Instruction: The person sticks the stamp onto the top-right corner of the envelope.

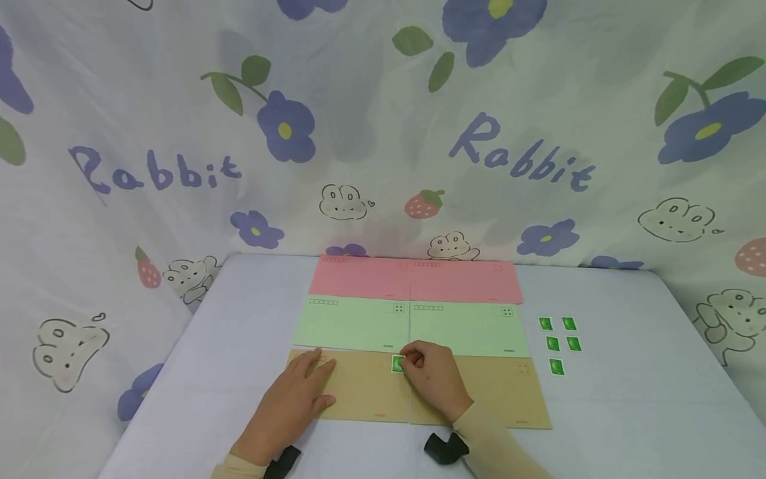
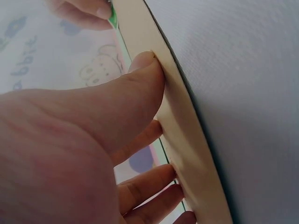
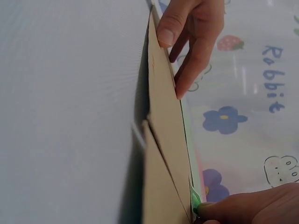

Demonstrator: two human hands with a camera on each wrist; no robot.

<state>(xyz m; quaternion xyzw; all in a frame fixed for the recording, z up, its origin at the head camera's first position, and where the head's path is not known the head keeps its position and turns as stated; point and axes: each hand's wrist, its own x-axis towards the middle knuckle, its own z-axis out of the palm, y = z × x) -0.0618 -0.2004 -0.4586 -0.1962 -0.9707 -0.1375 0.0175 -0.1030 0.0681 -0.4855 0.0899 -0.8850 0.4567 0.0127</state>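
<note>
Five stamps right of envelopes

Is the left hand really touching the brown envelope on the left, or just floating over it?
Touching: the left wrist view shows the left hand with its thumb tip pressed against the brown envelope, no gap visible.

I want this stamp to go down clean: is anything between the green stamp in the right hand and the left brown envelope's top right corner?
Nothing visible does. The right hand pinches the green stamp at that corner of the left brown envelope; the left hand rests toward the envelope's left end.
</note>
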